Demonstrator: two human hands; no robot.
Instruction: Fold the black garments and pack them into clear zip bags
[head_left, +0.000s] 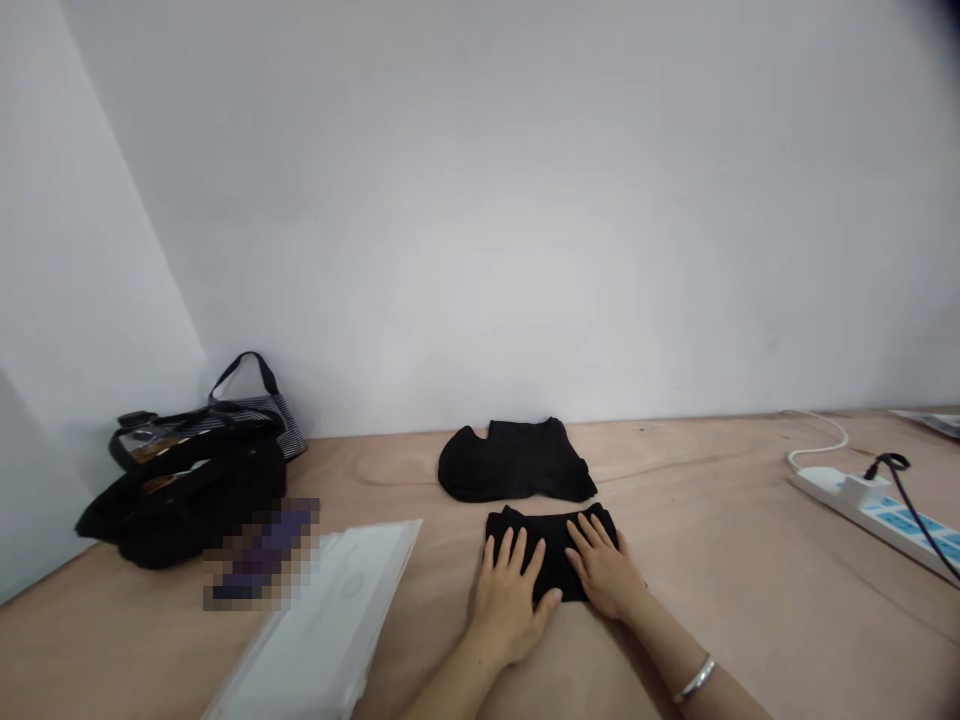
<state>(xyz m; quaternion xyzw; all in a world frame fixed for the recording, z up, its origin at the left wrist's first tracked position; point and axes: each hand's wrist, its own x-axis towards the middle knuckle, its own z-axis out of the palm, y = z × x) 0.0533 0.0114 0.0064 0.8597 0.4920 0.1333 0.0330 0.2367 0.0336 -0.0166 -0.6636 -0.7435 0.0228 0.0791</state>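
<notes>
A folded black cloth piece [555, 540] lies flat on the table in front of me, its full shape partly covered by my hands. My left hand [514, 600] rests palm down on its left side, fingers spread. On the right side lies my right hand [606, 565], also flat with the fingers apart; a silver bangle circles that wrist. Just beyond, a second black cloth item [514, 460], shaped like a sock or a folded garment, lies flat near the wall, touched by neither hand.
White flat plastic packets [330, 610] lie at the left front beside a pixelated patch. Farther left are a black bag [202, 500] and a striped bag [289, 420]. At right, a white power strip [892, 520] carries a plug and cables. A wall [540, 220] bounds the wooden table [712, 520].
</notes>
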